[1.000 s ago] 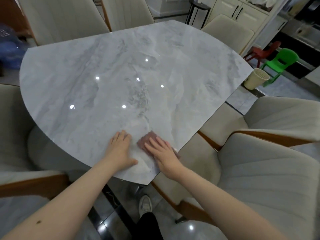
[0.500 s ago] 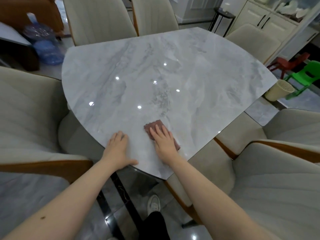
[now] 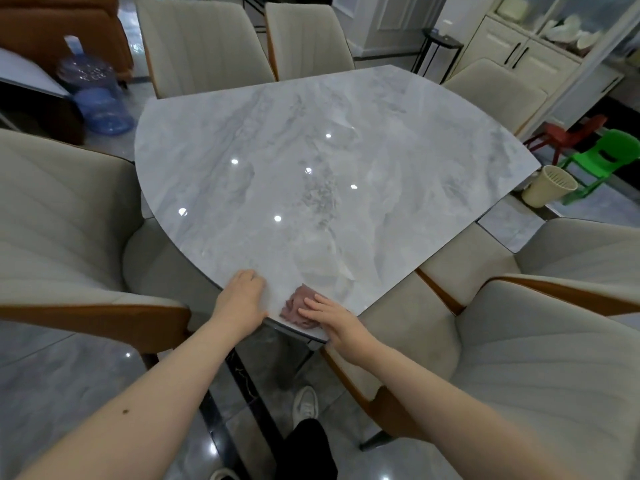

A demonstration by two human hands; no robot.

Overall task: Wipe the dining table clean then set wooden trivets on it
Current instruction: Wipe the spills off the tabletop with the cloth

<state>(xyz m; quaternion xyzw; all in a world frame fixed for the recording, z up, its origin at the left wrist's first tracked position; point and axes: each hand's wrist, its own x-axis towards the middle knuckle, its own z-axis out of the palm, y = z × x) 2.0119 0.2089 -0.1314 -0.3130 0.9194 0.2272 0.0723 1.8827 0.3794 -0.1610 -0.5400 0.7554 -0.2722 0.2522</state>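
The right hand point(image 3: 337, 320) lies flat and open, pressing a soft, limp cloth point(image 3: 297, 308) onto the table point(image 3: 311, 168) at its near edge. The left hand point(image 3: 240, 301), beside it, rests open and empty. Cloth likely slides easily on the glossy top; palm pressure suits it. No trivets visible.

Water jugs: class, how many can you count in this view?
2. Both stand on the floor far left of the table: one behind, one in front. Others may be hidden.
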